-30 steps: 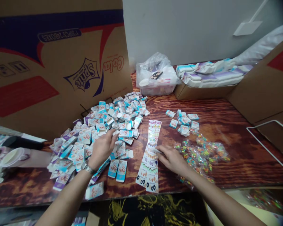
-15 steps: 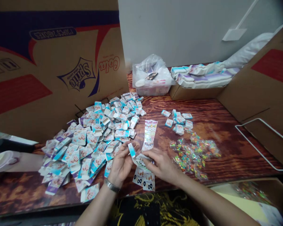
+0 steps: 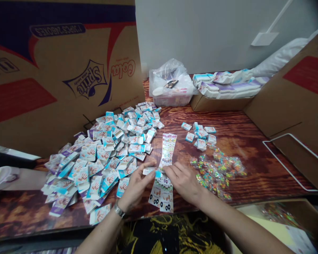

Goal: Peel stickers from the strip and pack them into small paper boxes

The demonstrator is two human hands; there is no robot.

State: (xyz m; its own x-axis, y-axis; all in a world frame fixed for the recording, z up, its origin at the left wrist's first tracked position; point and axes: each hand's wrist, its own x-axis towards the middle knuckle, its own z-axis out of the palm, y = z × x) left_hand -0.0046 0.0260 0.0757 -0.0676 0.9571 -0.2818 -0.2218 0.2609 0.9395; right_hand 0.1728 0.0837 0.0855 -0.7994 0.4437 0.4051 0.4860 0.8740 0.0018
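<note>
My left hand (image 3: 136, 187) and my right hand (image 3: 184, 181) meet near the table's front edge, both pinched on one small white-and-blue flat box (image 3: 151, 172). Under them lies a stack of long sticker strips (image 3: 164, 165) with coloured patterns. A large heap of the same small flat boxes (image 3: 103, 155) spreads to the left of my left hand. Right of my right hand lies a pile of small clear packets with bright coloured bits (image 3: 218, 169). A watch is on my left wrist.
A few more small boxes (image 3: 200, 134) lie behind the packets. A big printed cardboard panel (image 3: 58, 74) stands at the left, another (image 3: 294, 102) at the right with a white wire frame (image 3: 291, 165). A plastic bag (image 3: 171, 84) and a tray of folded white packs (image 3: 228, 86) sit at the back.
My left hand left the heap with one small box and came to the middle. My right hand rose from the strips and joined it on the box.
</note>
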